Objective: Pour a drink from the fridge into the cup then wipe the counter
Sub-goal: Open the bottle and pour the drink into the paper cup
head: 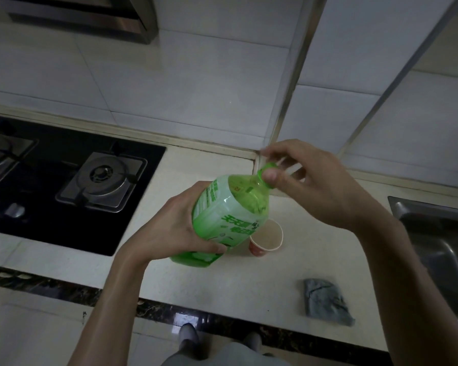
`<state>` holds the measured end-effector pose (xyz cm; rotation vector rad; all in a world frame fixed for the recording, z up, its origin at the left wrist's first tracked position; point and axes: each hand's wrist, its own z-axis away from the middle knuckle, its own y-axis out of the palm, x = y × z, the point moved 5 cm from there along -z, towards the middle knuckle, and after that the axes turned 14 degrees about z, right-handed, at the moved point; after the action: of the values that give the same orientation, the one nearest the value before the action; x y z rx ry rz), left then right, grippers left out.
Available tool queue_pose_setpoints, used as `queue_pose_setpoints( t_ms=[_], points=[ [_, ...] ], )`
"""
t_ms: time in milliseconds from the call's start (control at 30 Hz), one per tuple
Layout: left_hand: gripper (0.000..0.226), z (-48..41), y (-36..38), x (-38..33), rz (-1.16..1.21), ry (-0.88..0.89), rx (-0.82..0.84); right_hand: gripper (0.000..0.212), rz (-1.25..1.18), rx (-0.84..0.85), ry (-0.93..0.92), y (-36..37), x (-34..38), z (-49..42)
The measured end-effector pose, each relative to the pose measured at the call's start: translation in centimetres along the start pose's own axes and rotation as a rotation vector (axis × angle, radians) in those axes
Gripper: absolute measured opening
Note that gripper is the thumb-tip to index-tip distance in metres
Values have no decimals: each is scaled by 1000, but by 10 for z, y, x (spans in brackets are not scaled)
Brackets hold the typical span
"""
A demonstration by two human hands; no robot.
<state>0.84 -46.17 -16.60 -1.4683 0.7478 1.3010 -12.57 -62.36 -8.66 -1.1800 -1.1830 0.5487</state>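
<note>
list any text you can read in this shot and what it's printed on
Green bottle: large green Chinese characters on the label, too blurred to quote with confidence.
Same label, upper side near the left hand: a column of smaller print, too small to read.
Near the bottle's shoulder: a small round orange mark, unreadable.
Red paper cup: a pattern on the outside, no legible words.
Stove, grey cloth: no readable text.

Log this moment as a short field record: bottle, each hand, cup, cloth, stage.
bottle: green drink bottle, tilted, held above the counter
left hand: grips the bottle body
right hand: fingers on the green cap
cup: red paper cup, upright, looks empty
cloth: grey rag, lying near the sink
stage: cap on, nothing poured yet
</note>
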Motion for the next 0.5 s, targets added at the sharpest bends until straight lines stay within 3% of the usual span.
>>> queue_pose_setpoints(
  t_ms=[133,267,300,400,500],
  points=[
    [90,-7,6,-4,-3,13,36,57,72,-100,65,-5,-5,2],
    [91,-10,8,-3,-38,15,46,35,148,-39,-83,-10,-7,6],
    [91,-11,8,-2,-42,13,48,36,124,7,-113,-10,-8,7],
    [92,-12,10,-2,-47,6,66,66,26,106,-69,-8,-11,11],
    [91,-13,12,-3,-40,12,80,80,34,46,67,-10,-12,12]
  ],
)
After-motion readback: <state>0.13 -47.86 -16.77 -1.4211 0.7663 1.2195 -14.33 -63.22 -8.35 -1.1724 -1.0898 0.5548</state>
